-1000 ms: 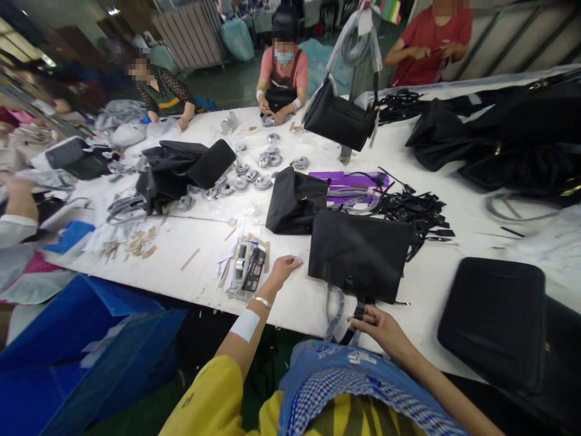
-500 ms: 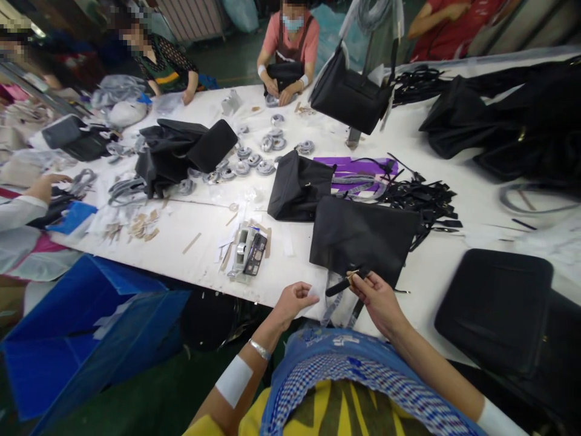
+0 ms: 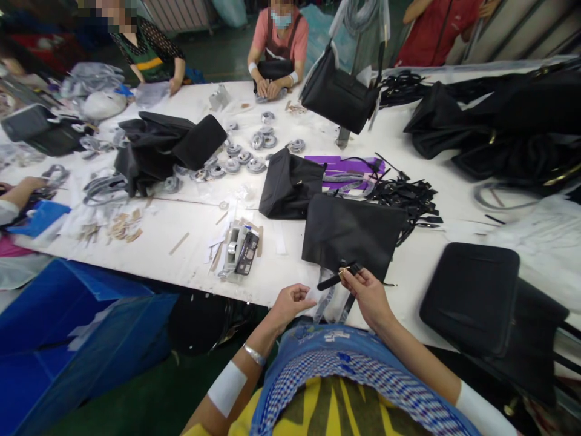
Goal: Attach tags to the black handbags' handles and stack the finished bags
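Note:
My right hand (image 3: 367,295) is closed on a black strap (image 3: 328,282) with a gold-coloured buckle (image 3: 345,270), pinching it near the buckle. Its free end points left toward my other hand. Behind the strap a black bag (image 3: 351,233) lies at the front of the table. My left hand (image 3: 293,304) is left of the strap, thumb and fingers closed on what looks like a thin whitish piece (image 3: 312,295), partly hidden. Strips in clear wrapping (image 3: 325,303) hang between my hands at the table edge.
A tape dispenser (image 3: 232,249) stands on the white table (image 3: 181,266), left of the bag. Loose black straps (image 3: 408,200) are piled behind it. Another black bag (image 3: 290,184) and a flat black case (image 3: 472,297) flank it. Co-workers sit opposite; a blue bin (image 3: 113,339) stands low left.
The view has turned a little to the right, so the table's things appear farther left. Both hands keep nearly the same pose, and the strap stays in my right hand.

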`<action>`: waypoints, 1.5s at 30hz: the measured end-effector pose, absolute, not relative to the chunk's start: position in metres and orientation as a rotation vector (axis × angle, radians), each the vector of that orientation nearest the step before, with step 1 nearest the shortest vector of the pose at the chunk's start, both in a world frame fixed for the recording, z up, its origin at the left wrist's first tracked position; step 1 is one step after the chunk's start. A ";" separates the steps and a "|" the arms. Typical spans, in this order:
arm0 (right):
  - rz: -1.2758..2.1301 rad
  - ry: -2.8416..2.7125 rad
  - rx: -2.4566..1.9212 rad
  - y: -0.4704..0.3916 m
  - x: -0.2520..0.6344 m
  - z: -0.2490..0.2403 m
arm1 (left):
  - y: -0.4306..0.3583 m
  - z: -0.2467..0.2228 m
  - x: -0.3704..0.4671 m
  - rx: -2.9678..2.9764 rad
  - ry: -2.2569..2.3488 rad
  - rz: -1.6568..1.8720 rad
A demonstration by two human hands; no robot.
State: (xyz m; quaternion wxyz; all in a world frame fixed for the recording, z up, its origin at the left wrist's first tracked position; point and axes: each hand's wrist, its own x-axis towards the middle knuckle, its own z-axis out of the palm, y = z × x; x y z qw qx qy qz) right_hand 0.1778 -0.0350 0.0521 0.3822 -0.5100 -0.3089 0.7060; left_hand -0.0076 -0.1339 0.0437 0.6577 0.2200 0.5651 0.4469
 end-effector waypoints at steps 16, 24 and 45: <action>1.730 -0.833 -1.318 -0.033 0.182 0.051 | -0.134 0.045 -0.004 0.487 1.296 0.984; 1.803 -0.997 -1.348 -0.039 0.178 0.047 | -0.129 0.047 -0.002 0.545 1.299 0.981; 1.897 -1.022 -1.358 -0.048 0.178 0.043 | -0.138 0.041 0.006 0.531 1.264 0.794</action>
